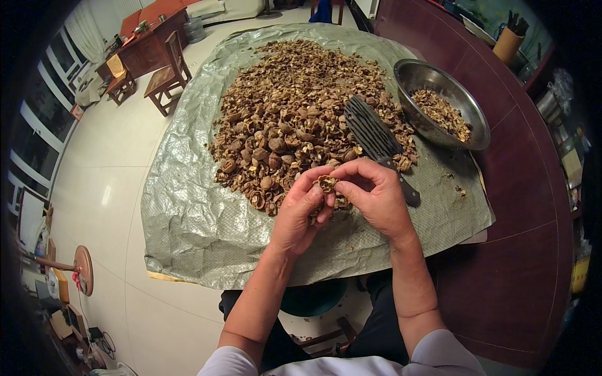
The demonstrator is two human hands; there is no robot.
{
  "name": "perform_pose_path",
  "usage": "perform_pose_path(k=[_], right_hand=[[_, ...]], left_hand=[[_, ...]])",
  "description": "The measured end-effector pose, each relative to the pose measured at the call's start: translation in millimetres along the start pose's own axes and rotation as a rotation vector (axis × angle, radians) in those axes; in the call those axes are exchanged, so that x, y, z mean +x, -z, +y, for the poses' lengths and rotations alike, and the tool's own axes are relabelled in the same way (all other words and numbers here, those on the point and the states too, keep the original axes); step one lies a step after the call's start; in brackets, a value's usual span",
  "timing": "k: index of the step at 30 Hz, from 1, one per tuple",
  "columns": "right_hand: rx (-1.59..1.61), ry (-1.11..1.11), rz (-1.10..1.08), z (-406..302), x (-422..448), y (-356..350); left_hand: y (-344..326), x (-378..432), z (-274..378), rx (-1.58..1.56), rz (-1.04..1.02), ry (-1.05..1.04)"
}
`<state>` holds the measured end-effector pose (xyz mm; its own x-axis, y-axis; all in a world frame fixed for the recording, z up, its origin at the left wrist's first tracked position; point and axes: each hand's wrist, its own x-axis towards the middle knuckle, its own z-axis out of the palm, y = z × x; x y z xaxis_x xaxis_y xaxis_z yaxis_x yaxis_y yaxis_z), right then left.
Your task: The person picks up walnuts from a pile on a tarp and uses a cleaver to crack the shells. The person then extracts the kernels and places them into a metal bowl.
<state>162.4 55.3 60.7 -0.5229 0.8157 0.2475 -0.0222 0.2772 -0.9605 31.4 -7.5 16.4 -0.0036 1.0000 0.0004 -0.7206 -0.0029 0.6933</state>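
Both hands meet over the near edge of a wide heap of cracked walnuts and shells (291,113), spread on a grey-green woven plastic sheet (188,207). My left hand (301,207) holds a piece of walnut shell (326,183) between thumb and fingers; more pieces seem to lie in its curled fingers, partly hidden. The fingertips of my right hand (374,192) pinch the same piece from the other side. Just beyond my right hand lies a black ridged tool with a riveted handle (374,129), resting on the heap. A steel bowl (477,117) at the right contains small walnut pieces (442,113).
A dark green basin (315,298) stands below the near table edge, between my legs. Crumbs (462,191) lie on the sheet below the bowl. A dark red surface (508,188) extends along the right. Wooden chairs (164,77) stand at the far left.
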Motion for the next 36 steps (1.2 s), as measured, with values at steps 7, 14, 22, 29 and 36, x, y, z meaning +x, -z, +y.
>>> perform_pose_path(k=[7,14,22,29,36], right_hand=[[-0.101,0.097,0.014,-2.8,-0.4,-1.1],[-0.144,0.095,0.063,-0.6,-0.3,-3.6],[-0.105,0.024,0.064,0.4,-0.4,-5.6],[-0.278,0.146,0.133,9.4,0.4,-9.0],[-0.456,0.180,0.207,19.4,1.0,-15.7]], left_hand=[[1.1,0.5,-2.7,-0.041,0.013,-0.035],[4.3,0.0,0.1,-0.054,-0.012,0.000],[-0.5,-0.3,1.7,-0.012,0.016,0.026],[0.6,1.1,-6.5,0.092,0.079,-0.015],[2.1,3.2,-17.6,0.232,0.132,-0.102]])
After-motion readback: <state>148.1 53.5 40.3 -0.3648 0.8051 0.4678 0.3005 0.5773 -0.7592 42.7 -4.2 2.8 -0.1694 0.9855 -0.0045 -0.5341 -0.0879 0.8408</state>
